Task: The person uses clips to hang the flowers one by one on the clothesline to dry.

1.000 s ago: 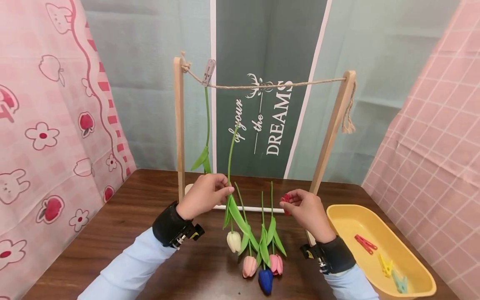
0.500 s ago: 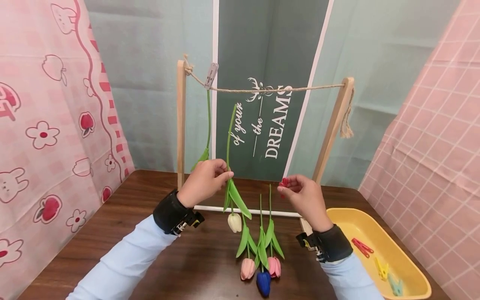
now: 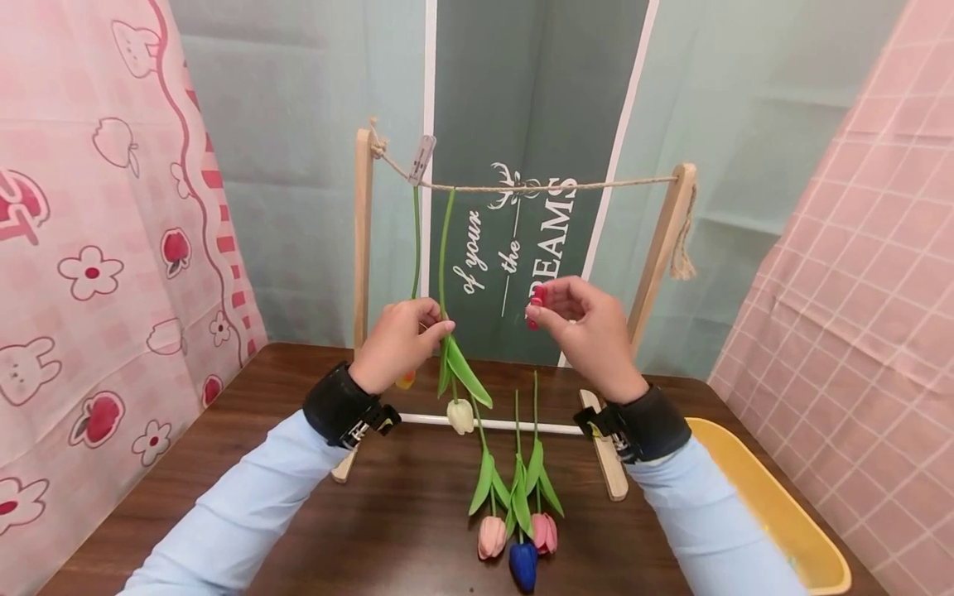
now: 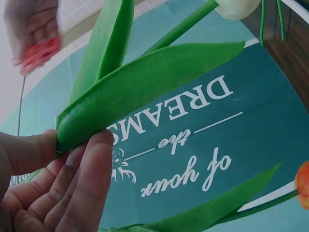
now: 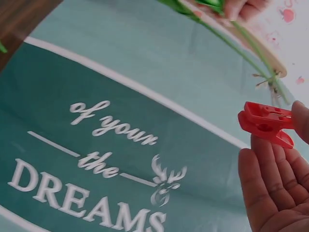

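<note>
My left hand point(image 3: 402, 341) pinches the green stem of a white tulip point(image 3: 460, 416), which hangs bloom down. The stem's top reaches the rope point(image 3: 566, 187) strung between two wooden posts. Thumb and fingers of my right hand point(image 3: 594, 335) pinch a red clothespin point(image 5: 265, 124), held in front of the backdrop and apart from the rope. A grey clothespin point(image 3: 421, 161) on the rope holds another tulip, whose orange bloom point(image 4: 303, 186) shows in the left wrist view. In the head view my left hand partly hides that hanging tulip.
Light pink point(image 3: 492, 537), blue point(image 3: 523, 567) and pink tulips point(image 3: 546, 534) lie on the brown table point(image 3: 417, 530). A yellow tray point(image 3: 782, 513) stands at the right, partly behind my sleeve. The wooden stand's right foot point(image 3: 605, 451) rests near my right wrist.
My left hand has raised the white tulip until its stem's top meets the rope. My right hand has moved up and left with the red clothespin.
</note>
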`<state>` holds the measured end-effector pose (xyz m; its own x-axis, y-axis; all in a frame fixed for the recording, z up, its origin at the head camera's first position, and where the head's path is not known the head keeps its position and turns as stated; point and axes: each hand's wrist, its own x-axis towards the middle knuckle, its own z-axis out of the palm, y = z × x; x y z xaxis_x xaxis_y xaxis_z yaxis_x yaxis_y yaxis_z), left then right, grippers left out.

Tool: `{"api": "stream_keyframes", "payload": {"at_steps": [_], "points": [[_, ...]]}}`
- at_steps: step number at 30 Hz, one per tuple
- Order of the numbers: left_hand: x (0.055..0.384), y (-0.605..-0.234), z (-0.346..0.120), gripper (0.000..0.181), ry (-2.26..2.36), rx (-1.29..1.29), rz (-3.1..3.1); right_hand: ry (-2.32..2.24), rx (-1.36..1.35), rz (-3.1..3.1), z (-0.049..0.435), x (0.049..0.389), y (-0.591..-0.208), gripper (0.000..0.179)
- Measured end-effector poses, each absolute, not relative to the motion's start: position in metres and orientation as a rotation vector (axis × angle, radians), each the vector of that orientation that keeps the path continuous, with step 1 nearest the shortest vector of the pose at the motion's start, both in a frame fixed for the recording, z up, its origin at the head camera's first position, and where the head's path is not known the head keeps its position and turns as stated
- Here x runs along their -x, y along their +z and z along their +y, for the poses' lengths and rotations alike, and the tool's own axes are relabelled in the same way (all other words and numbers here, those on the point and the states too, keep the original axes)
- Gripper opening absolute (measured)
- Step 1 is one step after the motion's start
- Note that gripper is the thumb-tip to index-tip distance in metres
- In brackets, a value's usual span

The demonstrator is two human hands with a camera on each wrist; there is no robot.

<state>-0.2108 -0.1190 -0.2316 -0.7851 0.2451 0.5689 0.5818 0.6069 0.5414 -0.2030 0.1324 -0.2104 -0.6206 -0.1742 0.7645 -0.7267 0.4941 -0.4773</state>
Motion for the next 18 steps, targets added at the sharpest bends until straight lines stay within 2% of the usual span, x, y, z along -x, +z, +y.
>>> {"api": "stream_keyframes", "payload": {"at_steps": [9, 18], "points": [[0.218, -0.233, -0.125, 0.015, -1.034, 0.614, -2.382, 1.233, -0.866, -1.995, 0.105, 0.207, -0.182, 0.02], [0.226, -0.232, -0.127, 0.017, -1.004, 0.592, -2.374, 1.518, -0.91, -1.844, 0.08, 0.226, -0.142, 0.017]]}}
